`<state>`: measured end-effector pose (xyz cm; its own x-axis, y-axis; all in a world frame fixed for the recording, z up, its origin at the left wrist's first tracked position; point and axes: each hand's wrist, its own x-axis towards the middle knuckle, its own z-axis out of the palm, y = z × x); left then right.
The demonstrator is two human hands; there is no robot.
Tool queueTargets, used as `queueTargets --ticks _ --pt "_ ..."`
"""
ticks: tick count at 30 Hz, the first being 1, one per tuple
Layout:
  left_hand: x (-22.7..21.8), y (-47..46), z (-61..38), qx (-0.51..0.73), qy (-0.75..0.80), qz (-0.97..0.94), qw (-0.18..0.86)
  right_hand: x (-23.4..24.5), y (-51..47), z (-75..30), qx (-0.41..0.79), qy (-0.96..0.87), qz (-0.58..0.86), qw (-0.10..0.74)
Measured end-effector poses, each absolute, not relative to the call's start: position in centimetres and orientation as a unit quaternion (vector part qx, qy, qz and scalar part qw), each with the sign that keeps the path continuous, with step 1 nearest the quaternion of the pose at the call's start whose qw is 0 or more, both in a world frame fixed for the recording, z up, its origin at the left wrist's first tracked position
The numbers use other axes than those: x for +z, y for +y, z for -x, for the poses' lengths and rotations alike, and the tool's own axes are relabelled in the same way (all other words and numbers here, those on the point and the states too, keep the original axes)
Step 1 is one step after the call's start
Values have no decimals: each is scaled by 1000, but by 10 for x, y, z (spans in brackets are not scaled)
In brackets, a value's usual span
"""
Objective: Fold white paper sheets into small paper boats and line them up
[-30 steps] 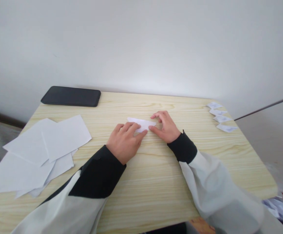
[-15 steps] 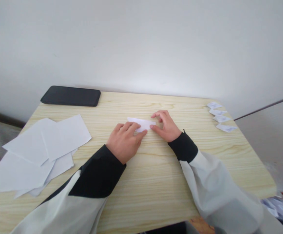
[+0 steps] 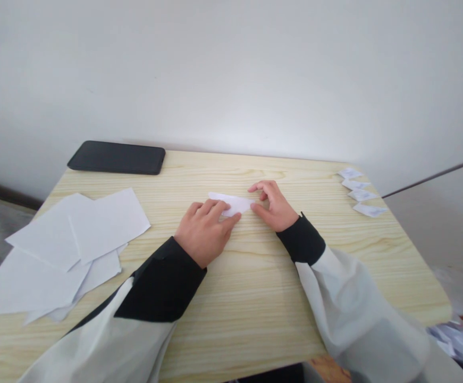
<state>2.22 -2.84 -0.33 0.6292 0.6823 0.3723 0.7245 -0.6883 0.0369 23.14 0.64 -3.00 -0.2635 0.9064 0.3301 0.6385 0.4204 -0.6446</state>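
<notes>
A small folded white paper piece (image 3: pixel 233 202) lies flat near the middle of the light wooden table (image 3: pixel 255 298). My left hand (image 3: pixel 204 230) rests on its near left part, fingers stretched flat and pressing it down. My right hand (image 3: pixel 274 206) is at the paper's right end, thumb and forefinger curled in a pinch at its tip. Both arms wear white sleeves with black cuffs.
A loose pile of white sheets (image 3: pixel 61 247) covers the table's left side. A black phone (image 3: pixel 116 157) lies at the back left by the wall. Several small folded paper pieces (image 3: pixel 361 192) sit in a row at the back right edge. More paper scraps (image 3: pixel 460 340) lie below right.
My right hand has shifted slightly to the right along the paper's end. My left hand and the paper stay where they were.
</notes>
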Motion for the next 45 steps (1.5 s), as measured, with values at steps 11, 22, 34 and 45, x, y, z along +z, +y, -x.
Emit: queueTargets --ticks 11,22,34,45 --pt "-5 -28 -22 -187 -387 901 59 -28 8 -229 201 -776 501 327" --pt "-4 -27 -20 -203 -385 899 57 -30 9 -234 199 -778 495 331" --pt "-18 -10 -16 -295 -445 845 -40 -30 1 -224 115 -799 518 282" --pt "-22 -3 -10 -239 -490 838 -32 -29 0 -221 66 -821 469 320"
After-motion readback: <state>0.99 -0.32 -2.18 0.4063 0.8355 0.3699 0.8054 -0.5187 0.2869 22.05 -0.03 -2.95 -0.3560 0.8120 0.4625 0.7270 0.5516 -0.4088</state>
